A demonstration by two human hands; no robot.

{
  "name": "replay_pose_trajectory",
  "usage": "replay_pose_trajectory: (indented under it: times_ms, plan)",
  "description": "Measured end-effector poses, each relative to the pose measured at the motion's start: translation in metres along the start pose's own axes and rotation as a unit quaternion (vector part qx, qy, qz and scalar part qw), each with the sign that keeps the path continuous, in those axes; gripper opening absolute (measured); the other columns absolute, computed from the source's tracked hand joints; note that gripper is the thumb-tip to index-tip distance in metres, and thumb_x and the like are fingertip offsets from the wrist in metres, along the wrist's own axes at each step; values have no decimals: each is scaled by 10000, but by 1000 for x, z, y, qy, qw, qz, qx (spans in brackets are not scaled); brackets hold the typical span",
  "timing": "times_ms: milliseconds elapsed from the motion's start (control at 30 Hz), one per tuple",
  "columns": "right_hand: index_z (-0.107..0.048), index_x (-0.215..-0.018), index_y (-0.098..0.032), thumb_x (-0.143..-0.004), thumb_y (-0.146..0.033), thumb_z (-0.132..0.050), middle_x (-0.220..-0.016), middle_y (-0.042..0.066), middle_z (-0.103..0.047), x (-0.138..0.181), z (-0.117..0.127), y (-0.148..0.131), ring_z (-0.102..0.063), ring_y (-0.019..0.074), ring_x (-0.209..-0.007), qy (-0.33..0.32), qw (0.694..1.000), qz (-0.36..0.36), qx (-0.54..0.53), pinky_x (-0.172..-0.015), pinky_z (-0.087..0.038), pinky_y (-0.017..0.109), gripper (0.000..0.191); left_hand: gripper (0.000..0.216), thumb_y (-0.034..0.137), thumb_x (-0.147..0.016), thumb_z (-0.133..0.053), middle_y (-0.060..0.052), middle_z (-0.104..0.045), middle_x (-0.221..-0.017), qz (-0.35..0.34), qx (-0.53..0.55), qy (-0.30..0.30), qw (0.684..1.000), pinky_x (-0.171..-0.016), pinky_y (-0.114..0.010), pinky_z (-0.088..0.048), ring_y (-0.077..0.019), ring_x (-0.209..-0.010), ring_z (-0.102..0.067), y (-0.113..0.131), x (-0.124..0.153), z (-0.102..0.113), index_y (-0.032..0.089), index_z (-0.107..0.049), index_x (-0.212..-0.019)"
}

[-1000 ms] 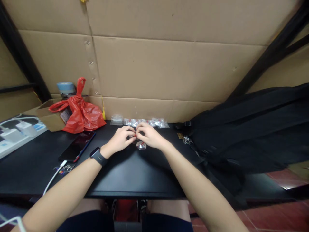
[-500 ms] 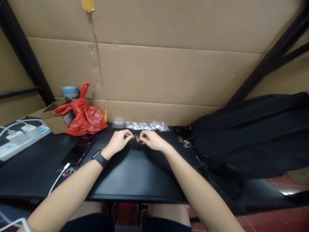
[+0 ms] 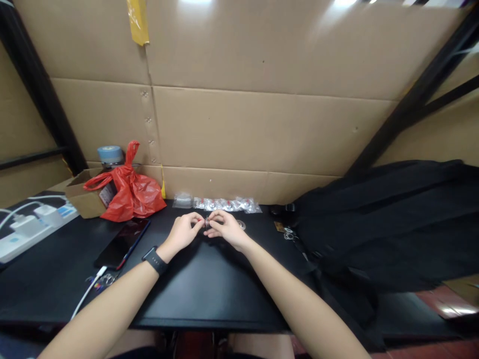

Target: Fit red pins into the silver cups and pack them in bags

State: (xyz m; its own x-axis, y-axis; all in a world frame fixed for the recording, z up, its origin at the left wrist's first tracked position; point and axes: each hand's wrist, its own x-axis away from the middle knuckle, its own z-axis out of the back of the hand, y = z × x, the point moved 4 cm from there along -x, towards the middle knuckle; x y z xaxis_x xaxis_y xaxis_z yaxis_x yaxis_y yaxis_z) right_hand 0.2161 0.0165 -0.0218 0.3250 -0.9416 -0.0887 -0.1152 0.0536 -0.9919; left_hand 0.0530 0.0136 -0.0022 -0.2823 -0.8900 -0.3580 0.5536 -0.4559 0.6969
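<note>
evidently the left hand pinches a small disc over the bench, near a red bit, and the right hand closes its fingers on the facing side. it should be light, stiff and slick, so best held by the rim. half a second ago the hands stood apart, each with a piece; now they meet at one, and another disc shows just beyond the right hand, before the plastic packets.
</note>
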Motion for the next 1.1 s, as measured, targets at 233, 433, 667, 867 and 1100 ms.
replay_pose_trajectory:
  times_ms: [233, 433, 667, 867, 1100]
  plan:
    - [-619, -1095, -211, -708, -396, -829, -1076, 76, -664, 0, 1, -2, -745, 176, -713, -8, 1000, -6, -9, -732, -641, 341, 478, 226, 384, -912, -535, -26, -763, -889, 0, -8, -10, 1000, -772, -289, -501, -210, -820, -715, 4, 0, -1, 223, -694, -919]
    - [-626, -1048, -190, -661, -339, -842, -1054, 78, -663, -2, 10, -10, -712, 139, -633, 45, 997, 23, 61, -597, -613, 280, 468, 335, 456, -955, -459, -75, -697, -1191, -16, -206, 4, 978, -996, -445, -409, -290, -1181, -558, -35, -17, 12, 250, -713, -1027]
    - [-621, -1041, -195, -678, -308, -817, -1067, 84, -671, -4, 24, -15, -707, 130, -637, 61, 992, 31, 103, -587, -599, 267, 428, 436, 408, -965, -408, -95, -501, -1483, 53, -306, -38, 950, -1043, -558, -329, -344, -1365, -392, -91, -27, 25, 257, -583, -1334]
    - [-622, -1033, -193, -685, -296, -806, -1086, 91, -675, -4, 27, -19, -703, 138, -644, 61, 992, 41, 105, -576, -600, 273, 407, 355, 254, -914, -459, -99, -680, -1260, 8, -311, 13, 950, -1018, -458, -396, -284, -1199, -580, -79, -29, 35, 238, -662, -1206]
    - [-628, -1055, -199, -677, -286, -793, -1106, 77, -659, -4, 31, -20, -690, 129, -634, 65, 987, 55, 133, -591, -587, 281, 421, 322, 154, -866, -525, -29, -770, -975, 15, -248, 51, 967, -798, -287, -508, -219, -927, -713, -87, -33, 39, 245, -633, -1156]
